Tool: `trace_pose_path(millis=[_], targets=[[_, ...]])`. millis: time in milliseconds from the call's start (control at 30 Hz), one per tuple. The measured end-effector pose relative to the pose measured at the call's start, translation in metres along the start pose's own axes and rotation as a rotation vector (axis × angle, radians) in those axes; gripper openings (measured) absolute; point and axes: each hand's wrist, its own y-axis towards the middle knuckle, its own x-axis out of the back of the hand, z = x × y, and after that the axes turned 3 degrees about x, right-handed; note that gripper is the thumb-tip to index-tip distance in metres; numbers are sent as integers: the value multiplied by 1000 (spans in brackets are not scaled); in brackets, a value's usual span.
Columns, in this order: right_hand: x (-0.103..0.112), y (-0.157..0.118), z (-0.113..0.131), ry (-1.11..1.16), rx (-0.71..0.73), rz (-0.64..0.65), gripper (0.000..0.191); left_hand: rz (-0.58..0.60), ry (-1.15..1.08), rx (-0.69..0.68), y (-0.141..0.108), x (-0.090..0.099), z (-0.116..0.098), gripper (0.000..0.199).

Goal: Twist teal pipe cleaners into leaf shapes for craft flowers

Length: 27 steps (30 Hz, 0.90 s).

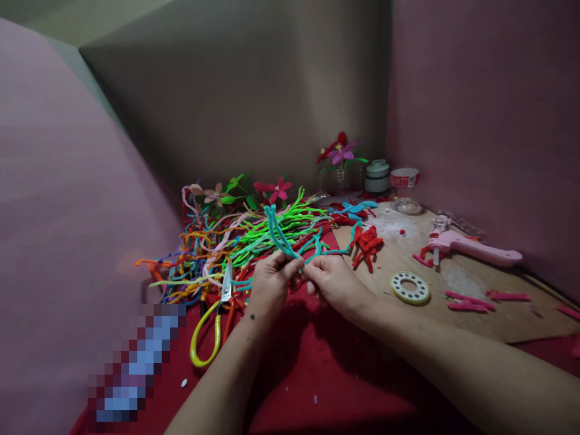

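Observation:
My left hand (274, 281) and my right hand (328, 278) meet over the red cloth, both with fingers pinched on turquoise pipe cleaners (280, 235). Two strands rise side by side from the left fingers, their tips folded over. Another turquoise length leads from the right fingers toward the board and curves upward. Just behind my hands lies a heap of pipe cleaners (254, 238) in green, orange, pink and other colours. Scissors (206, 344) with yellow and orange-red handles rest beside my left wrist, blades pointing away. My fingers hide where the strands meet.
On the right, a board (385, 266) carries a pink glue gun (475, 246), a white round reel (410, 288), red pipe-cleaner pieces (368, 244) and pink pieces (471, 302). Pipe-cleaner flowers (278, 190), a lidded jar (377, 177) and a clear cup (405, 181) stand behind. Pink panels flank the table.

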Motion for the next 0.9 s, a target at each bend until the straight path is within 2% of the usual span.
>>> trace_pose_path(millis=[67, 167, 233, 333, 400, 500, 667, 800, 900], targets=[[-1, 1, -1, 129, -111, 6, 23, -86, 12, -7, 0, -4, 2, 16], [-1, 1, 0, 252, -197, 64, 21, -80, -27, 35, 1, -5, 3, 20], [1, 1, 1, 174, -101, 68, 20, -51, -39, 50, 3, -2, 2, 22], [4, -1, 0, -207, 215, -32, 18, -57, -25, 36, 4, 1, 1, 25], [4, -2, -2, -455, 341, -95, 17, -53, -22, 37, 3, 1, 0, 24], [4, -3, -6, -591, 370, -119, 22, -54, -15, 60, 2, 0, 0, 25], [2, -5, -4, -506, 300, -86, 27, -48, -39, 70, 1, -2, 0, 28], [0, -6, -3, -530, 303, -61, 27, -61, -32, 82, -1, -3, -1, 31], [0, -5, -4, -467, 282, -49, 27, -61, -45, 85, -1, -3, -1, 31]])
